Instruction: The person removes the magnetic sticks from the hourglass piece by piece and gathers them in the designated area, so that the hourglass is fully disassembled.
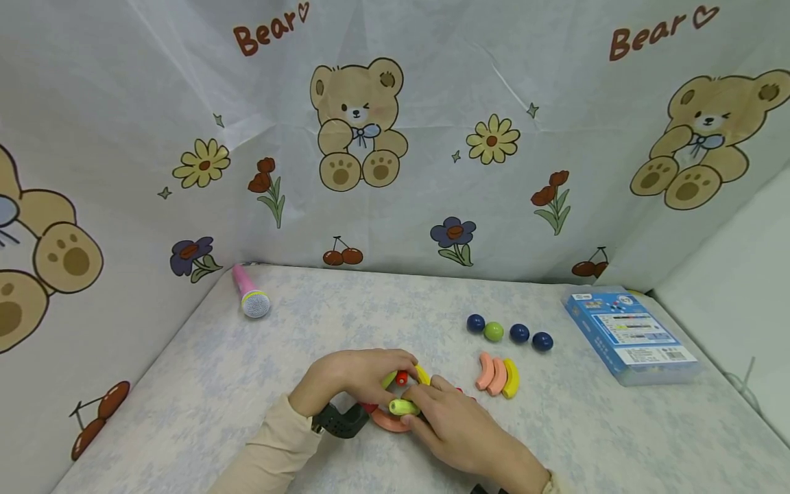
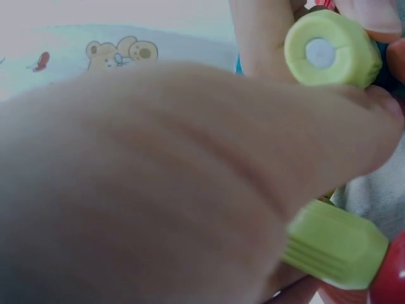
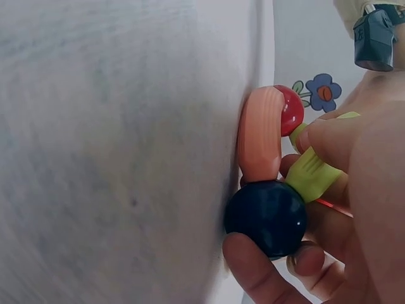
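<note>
Both hands meet over a small structure of rods and balls on the table. My left hand (image 1: 370, 374) curls over its far left side, thumb against a yellow-green rod (image 2: 332, 47). From the right, my right hand (image 1: 459, 429) grips the structure, its fingers around a dark blue ball (image 3: 266, 218) in the right wrist view. An orange-pink curved rod (image 3: 261, 133) joins that ball, with a red ball (image 3: 291, 111) behind it. Another yellow-green rod (image 2: 338, 246) meets a red ball (image 2: 391, 272) in the left wrist view. A yellow rod (image 1: 422, 374) shows between the hands; fingers hide much of the rest.
Right of the hands lie two pink curved rods (image 1: 486, 371) and a yellow one (image 1: 511, 379). Behind them is a row of dark blue balls (image 1: 519, 334) and a green ball (image 1: 494, 331). A blue box (image 1: 632, 336) stands far right, a pink microphone (image 1: 249, 293) back left.
</note>
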{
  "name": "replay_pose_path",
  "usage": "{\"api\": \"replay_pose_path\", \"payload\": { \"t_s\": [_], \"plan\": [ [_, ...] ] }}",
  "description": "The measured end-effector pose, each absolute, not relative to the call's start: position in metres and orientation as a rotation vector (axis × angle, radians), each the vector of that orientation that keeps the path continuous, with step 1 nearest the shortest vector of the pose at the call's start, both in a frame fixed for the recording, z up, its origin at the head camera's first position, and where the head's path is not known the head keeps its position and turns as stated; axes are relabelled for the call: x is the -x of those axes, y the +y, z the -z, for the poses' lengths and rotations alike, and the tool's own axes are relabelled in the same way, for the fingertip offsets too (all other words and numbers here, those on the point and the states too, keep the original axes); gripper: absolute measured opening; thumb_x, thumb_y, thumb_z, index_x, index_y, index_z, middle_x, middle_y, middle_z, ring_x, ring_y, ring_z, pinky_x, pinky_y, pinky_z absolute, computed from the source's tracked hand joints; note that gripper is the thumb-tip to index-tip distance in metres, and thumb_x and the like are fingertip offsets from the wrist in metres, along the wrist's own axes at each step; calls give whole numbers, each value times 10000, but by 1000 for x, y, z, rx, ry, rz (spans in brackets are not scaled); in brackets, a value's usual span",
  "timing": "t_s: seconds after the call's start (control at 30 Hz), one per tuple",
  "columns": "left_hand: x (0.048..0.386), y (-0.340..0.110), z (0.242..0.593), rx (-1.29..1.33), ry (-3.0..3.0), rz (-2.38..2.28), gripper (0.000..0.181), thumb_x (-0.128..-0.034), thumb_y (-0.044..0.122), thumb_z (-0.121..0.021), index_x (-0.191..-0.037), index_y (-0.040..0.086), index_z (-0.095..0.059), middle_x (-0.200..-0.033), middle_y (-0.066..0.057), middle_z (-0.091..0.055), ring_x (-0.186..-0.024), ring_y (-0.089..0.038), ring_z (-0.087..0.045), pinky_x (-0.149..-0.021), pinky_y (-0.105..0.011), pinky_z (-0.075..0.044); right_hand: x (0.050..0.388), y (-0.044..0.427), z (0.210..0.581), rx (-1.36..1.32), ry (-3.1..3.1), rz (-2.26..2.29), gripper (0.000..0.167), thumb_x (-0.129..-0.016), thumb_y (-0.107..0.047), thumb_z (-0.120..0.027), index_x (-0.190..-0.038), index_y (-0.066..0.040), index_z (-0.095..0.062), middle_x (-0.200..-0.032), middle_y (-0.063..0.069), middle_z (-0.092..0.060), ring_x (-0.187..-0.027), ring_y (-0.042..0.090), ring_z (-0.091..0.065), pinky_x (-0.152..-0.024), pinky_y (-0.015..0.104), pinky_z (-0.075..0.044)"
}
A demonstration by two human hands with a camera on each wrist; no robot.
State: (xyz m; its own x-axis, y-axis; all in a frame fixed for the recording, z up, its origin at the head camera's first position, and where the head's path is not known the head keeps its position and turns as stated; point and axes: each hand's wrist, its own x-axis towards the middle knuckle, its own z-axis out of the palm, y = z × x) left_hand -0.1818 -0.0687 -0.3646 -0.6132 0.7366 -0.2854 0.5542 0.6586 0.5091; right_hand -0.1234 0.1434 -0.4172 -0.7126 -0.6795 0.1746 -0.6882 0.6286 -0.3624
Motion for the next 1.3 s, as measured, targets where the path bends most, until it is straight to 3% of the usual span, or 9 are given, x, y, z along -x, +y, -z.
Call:
{"api": "replay_pose_path", "payload": {
  "t_s": [1.17,1.3],
  "plan": [
    [182,-69,365,-1034,2407,-506,434,-934,151,-748,-1349,98,-633,-1538,-42,-485,-1370,-177,-514,-1114,-296,-434,123,139,421,-1216,-2720,-598,217,-1080,-445,-502,-1059,-289,-651,-967,-226,-592,-816,16,-379,-662,140,-346],
    [182,-69,365,-1034,2391,-519,415,-937,135,-739,-1339,109,-639,-1544,-44,-478,-1369,-184,-514,-1106,-297,-437,124,142,418,-1245,-2710,-625,196,-1069,-426,-535,-1074,-283,-669,-995,-221,-628,-819,5,-414,-663,147,-385]
  ]
}}
